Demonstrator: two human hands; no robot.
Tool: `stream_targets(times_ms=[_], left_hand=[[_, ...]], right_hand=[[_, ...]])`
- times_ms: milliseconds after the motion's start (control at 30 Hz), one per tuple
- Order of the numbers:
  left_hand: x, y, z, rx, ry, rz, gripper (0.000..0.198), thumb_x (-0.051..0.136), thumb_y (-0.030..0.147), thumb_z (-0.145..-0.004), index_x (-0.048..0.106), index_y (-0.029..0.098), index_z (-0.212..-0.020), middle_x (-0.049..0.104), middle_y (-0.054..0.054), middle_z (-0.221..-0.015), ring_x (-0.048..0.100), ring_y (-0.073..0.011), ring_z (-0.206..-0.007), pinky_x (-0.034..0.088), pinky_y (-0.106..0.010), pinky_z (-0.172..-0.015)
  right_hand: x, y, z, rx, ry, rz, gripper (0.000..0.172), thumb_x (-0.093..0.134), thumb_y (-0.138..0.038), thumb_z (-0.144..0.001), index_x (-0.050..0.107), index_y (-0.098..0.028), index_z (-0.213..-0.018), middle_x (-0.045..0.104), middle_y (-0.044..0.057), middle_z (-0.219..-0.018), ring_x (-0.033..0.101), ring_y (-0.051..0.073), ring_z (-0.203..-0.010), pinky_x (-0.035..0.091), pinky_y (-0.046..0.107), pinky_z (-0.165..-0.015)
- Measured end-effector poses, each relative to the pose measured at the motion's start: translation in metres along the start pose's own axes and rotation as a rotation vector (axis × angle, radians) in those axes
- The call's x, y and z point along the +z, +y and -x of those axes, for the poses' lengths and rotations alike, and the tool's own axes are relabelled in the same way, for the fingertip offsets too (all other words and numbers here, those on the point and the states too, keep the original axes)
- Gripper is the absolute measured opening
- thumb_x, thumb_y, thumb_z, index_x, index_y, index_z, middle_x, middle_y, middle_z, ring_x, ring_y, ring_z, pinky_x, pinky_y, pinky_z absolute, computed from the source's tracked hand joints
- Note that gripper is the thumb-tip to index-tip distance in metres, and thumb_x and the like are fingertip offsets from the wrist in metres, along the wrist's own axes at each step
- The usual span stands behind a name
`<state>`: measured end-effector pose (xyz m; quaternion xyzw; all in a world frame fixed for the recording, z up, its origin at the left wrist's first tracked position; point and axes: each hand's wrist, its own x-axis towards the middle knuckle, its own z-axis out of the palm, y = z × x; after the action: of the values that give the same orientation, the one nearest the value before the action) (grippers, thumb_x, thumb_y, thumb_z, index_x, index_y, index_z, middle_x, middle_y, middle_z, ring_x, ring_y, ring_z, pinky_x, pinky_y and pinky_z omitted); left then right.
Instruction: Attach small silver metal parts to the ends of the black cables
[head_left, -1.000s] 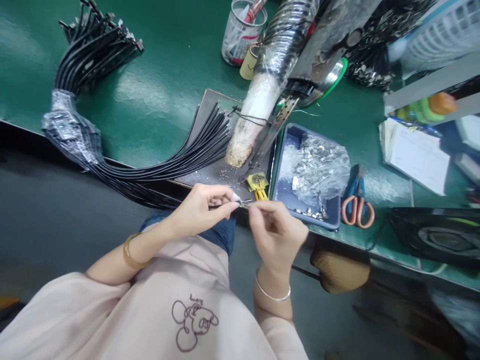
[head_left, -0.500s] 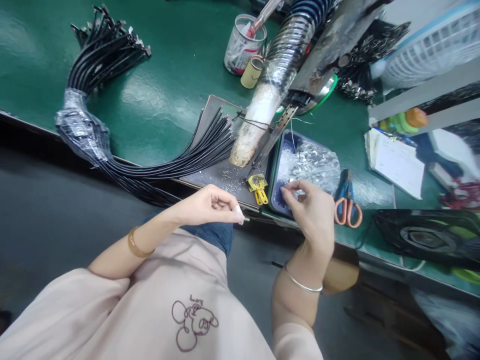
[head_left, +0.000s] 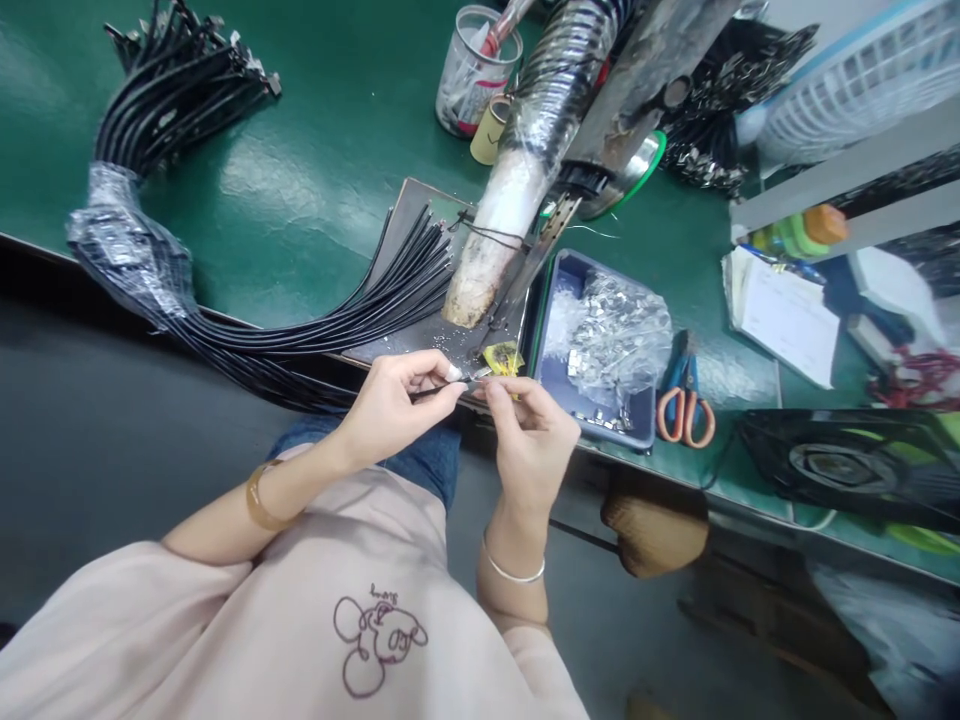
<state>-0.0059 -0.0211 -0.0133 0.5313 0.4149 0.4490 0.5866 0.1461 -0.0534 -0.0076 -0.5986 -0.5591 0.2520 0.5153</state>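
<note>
Just in front of the bench edge, the fingertips of my two hands meet. My left hand (head_left: 396, 408) is closed in a pinch on a black cable (head_left: 433, 391), whose end points right. My right hand (head_left: 534, 428) pinches at that end; the small piece between its fingers is too small to make out. Close behind the fingers lies a yellow clip (head_left: 501, 357), partly covered by them. A bundle of black cables (head_left: 322, 335) has its free ends on a dark board (head_left: 397, 345). Right of it stands a blue tray (head_left: 551, 395) with a plastic bag of small metal parts (head_left: 619, 330).
Orange-handled scissor-like cutters (head_left: 685, 400) lie right of the tray. A wrapped duct (head_left: 502, 215) and a metal arm hang low over the board. Behind are a clear tub (head_left: 459, 85) and a tape roll (head_left: 489, 135). A black fan (head_left: 847, 465) and papers (head_left: 787, 320) are at right.
My right hand has left the blue tray and moved left to my left hand. My left hand has risen slightly, and the fingertips now meet at the cable end. The view has shifted a little.
</note>
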Motion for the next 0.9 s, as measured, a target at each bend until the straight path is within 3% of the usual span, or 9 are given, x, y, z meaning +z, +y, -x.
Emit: stream_targets(times_ms=[167, 333, 533, 700, 833, 900], left_hand=[[0.0007, -0.0031, 0.0001, 0.059, 0.018, -0.064, 0.017, 0.072, 0.025, -0.079, 0.062, 0.016, -0.069, 0.062, 0.0, -0.065, 0.055, -0.0103, -0.06, 0.047, -0.021, -0.059], [0.0015, -0.0029, -0.0012, 0.078, 0.01, -0.096, 0.015, 0.069, 0.023, -0.08, 0.061, 0.016, -0.069, 0.061, 0.001, -0.064, 0.053, -0.0098, -0.058, 0.045, -0.021, -0.058], [0.0009, -0.0025, -0.0018, 0.092, -0.009, -0.131, 0.015, 0.064, 0.021, -0.081, 0.059, 0.016, -0.068, 0.059, 0.001, -0.063, 0.05, -0.0092, -0.057, 0.042, -0.021, -0.057], [0.0009, -0.0013, -0.002, 0.114, -0.029, -0.164, 0.017, 0.061, 0.021, -0.083, 0.058, 0.015, -0.068, 0.055, 0.002, -0.062, 0.046, -0.0082, -0.056, 0.039, -0.021, -0.055], [0.0006, 0.0, -0.0018, 0.189, -0.031, -0.22, 0.015, 0.062, 0.017, -0.083, 0.058, 0.015, -0.068, 0.051, 0.004, -0.06, 0.042, -0.007, -0.054, 0.036, -0.019, -0.051], [-0.0011, 0.0011, -0.0018, 0.214, -0.045, -0.234, 0.014, 0.062, 0.015, -0.083, 0.06, 0.015, -0.069, 0.052, 0.005, -0.059, 0.042, -0.0066, -0.052, 0.035, -0.019, -0.05]], right_hand=[[0.0024, 0.0006, -0.0006, -0.012, -0.046, 0.042, 0.023, 0.06, -0.031, -0.095, 0.067, -0.02, -0.076, 0.072, 0.0, -0.073, 0.064, 0.012, -0.062, 0.049, 0.024, -0.059], [0.0013, 0.0001, 0.0, -0.012, -0.09, 0.043, 0.024, 0.058, -0.032, -0.097, 0.068, -0.021, -0.078, 0.07, -0.001, -0.072, 0.059, 0.011, -0.058, 0.048, 0.025, -0.059], [0.0017, 0.0028, -0.0003, -0.011, -0.088, 0.025, 0.023, 0.058, -0.031, -0.097, 0.066, -0.021, -0.079, 0.071, 0.0, -0.073, 0.065, 0.013, -0.062, 0.049, 0.025, -0.058], [0.002, -0.0004, -0.0011, -0.097, -0.086, 0.115, 0.023, 0.058, -0.027, -0.097, 0.065, -0.02, -0.077, 0.065, -0.003, -0.067, 0.054, 0.009, -0.053, 0.044, 0.023, -0.054], [0.0018, -0.0005, -0.0012, -0.261, -0.021, 0.297, 0.029, 0.063, -0.026, -0.095, 0.06, -0.02, -0.067, 0.056, -0.005, -0.06, 0.046, 0.008, -0.052, 0.038, 0.022, -0.054], [0.0003, 0.0009, -0.0015, -0.266, 0.015, 0.299, 0.024, 0.066, -0.028, -0.094, 0.062, -0.02, -0.071, 0.058, -0.005, -0.063, 0.043, 0.007, -0.051, 0.037, 0.022, -0.053]])
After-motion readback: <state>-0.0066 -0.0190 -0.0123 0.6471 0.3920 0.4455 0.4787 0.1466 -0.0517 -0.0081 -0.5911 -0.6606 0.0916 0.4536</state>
